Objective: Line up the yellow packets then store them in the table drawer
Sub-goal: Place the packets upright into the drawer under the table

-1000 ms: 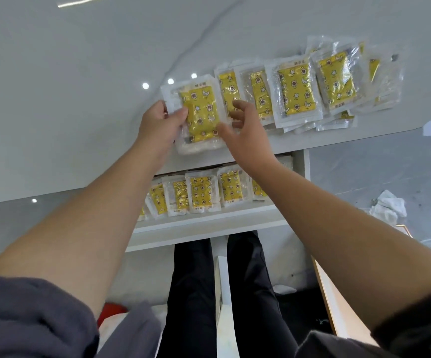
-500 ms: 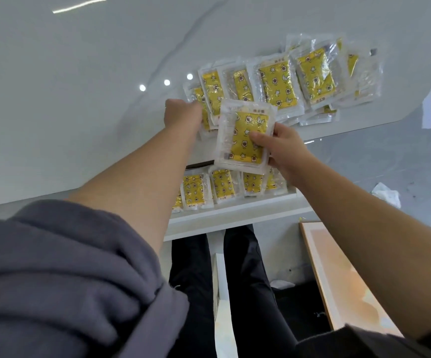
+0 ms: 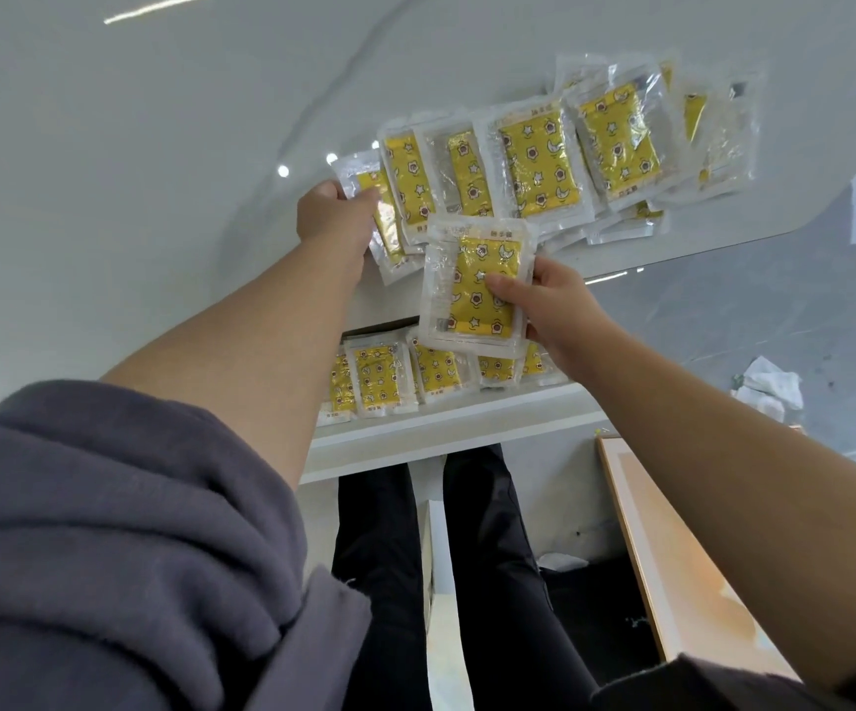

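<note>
A row of several overlapping yellow packets (image 3: 539,161) lies along the white table's (image 3: 159,171) near edge. My left hand (image 3: 331,218) grips the leftmost packet of the row (image 3: 364,179) at its left side. My right hand (image 3: 549,305) pinches one lifted yellow packet (image 3: 472,284), thumb on its face, above the open drawer (image 3: 446,428). Several more yellow packets (image 3: 380,377) lie lined up inside the drawer, partly hidden by the held packet and my left arm.
The drawer's white front edge sticks out toward me above my dark trousers (image 3: 467,556). A light wooden board (image 3: 672,556) leans at the lower right. Crumpled white paper (image 3: 769,387) lies on the grey floor at the right.
My right hand lifted the top packet off the left end of the row and brought it down over the drawer. My left hand moved onto the row's new left end packet.
</note>
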